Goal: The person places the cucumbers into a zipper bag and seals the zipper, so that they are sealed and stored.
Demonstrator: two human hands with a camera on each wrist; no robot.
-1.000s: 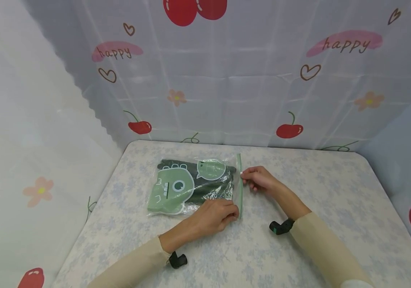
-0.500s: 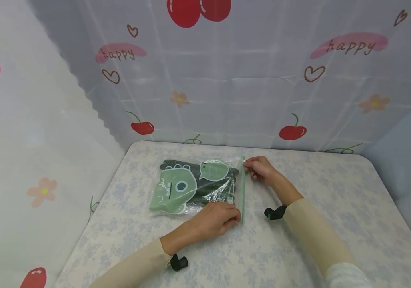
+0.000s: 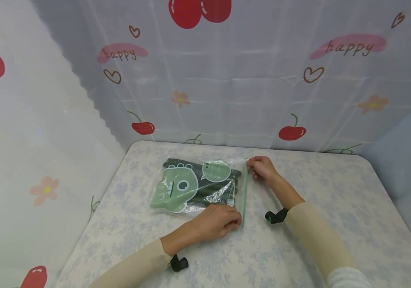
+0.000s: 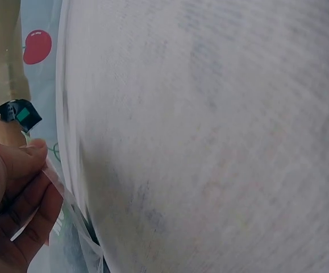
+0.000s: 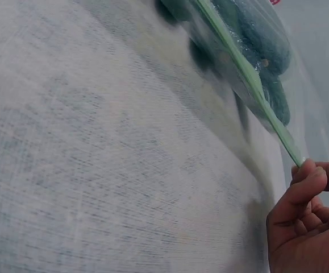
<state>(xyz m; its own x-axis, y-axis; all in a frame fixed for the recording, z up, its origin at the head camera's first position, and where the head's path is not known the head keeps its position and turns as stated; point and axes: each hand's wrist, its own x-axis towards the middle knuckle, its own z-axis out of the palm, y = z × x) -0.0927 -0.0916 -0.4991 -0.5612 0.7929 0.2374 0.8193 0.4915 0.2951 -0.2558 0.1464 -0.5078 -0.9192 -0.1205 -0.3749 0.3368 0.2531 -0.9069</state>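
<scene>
A clear zip bag [image 3: 180, 186] with a green dinosaur print lies on the table in the head view. Inside it is a dark green bundle [image 3: 210, 192] with finger-like ends. Along its right edge runs a green zip strip [image 3: 245, 192]. My left hand [image 3: 217, 220] pinches the near end of that edge; in the left wrist view, thumb and fingers of the left hand [image 4: 22, 187] hold the thin clear plastic. At the far end, my right hand [image 3: 262, 166] pinches the strip's tip, which the right wrist view shows between thumb and forefinger of the right hand [image 5: 303, 222].
The table [image 3: 299, 240] has a pale cloth with blue floral print. Behind it hangs a curtain [image 3: 227, 100] with cherries and "happy" lettering, and more curtain closes off both sides. Each wrist carries a small black camera, such as the right one [image 3: 276, 216].
My right hand has slid away from me along the green strip, from partway up to its far end. The bag's strip edge has shifted slightly right. My left hand keeps its grip.
</scene>
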